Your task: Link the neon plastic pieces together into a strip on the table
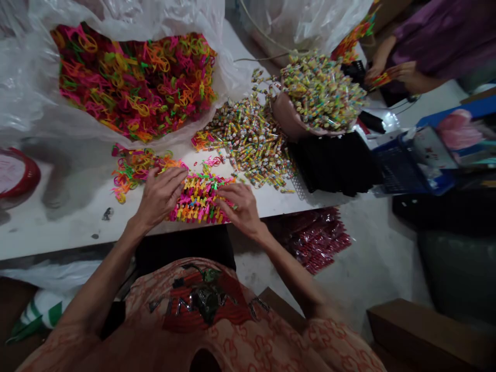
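Observation:
Rows of small bright plastic pieces in pink, yellow, orange and green lie at the table's near edge. My left hand rests along their left side, fingers stretched out and close together. On the right side, my right hand has its fingers extended and its thumb apart, with the fingertips at the edge of the rows. Neither hand visibly grips a piece. A loose heap of similar pieces is just beyond my left hand. Farther right spreads a pile of small tubes in patterned wrappers.
A large plastic bag of colourful pieces lies open behind. A pink basin heaped with wrapped tubes, a black stack and a blue basket stand right. A red round container is left. A co-worker's hands hold colourful pieces.

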Demonstrator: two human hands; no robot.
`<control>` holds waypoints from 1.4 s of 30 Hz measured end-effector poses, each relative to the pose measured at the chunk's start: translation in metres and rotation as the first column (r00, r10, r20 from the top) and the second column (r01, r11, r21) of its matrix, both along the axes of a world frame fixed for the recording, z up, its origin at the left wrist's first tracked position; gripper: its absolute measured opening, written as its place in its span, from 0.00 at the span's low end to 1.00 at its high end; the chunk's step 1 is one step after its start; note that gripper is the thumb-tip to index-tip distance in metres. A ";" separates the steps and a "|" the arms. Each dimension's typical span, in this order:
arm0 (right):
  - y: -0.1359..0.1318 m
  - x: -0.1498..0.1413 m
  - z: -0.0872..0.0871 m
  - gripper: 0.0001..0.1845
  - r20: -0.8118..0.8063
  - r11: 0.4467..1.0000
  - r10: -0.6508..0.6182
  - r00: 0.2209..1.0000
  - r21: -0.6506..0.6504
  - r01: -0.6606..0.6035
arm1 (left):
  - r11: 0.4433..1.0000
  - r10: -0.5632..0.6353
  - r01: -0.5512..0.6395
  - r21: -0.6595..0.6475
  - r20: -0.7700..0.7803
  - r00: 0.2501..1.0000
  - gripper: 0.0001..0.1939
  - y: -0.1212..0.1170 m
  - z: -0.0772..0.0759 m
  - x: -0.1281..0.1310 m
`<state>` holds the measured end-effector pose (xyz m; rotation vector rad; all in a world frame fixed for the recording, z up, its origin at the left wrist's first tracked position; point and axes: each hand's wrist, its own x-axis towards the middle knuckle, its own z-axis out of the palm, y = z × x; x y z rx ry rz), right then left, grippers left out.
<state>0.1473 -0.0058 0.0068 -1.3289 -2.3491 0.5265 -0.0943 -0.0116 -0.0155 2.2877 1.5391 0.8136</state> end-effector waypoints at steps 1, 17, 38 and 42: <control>-0.009 -0.005 0.000 0.15 0.038 1.000 0.009 0.999 0.006 -0.009 | 1.000 -0.017 0.017 0.003 -0.011 1.000 0.20 -0.007 -0.002 -0.001; 0.002 -0.039 -0.007 0.22 0.193 0.996 0.085 0.978 -0.035 -0.080 | 0.997 -0.007 0.016 0.069 -0.133 0.991 0.21 -0.029 -0.027 0.006; 0.010 0.004 -0.022 0.26 0.043 0.990 -0.083 0.996 0.118 0.077 | 0.983 0.035 0.019 -0.180 0.289 0.957 0.29 0.036 -0.011 -0.053; -0.019 -0.005 -0.043 0.43 0.192 0.993 0.032 0.981 0.107 -0.053 | 0.952 -0.045 0.152 -0.266 0.370 0.928 0.31 0.048 -0.035 -0.052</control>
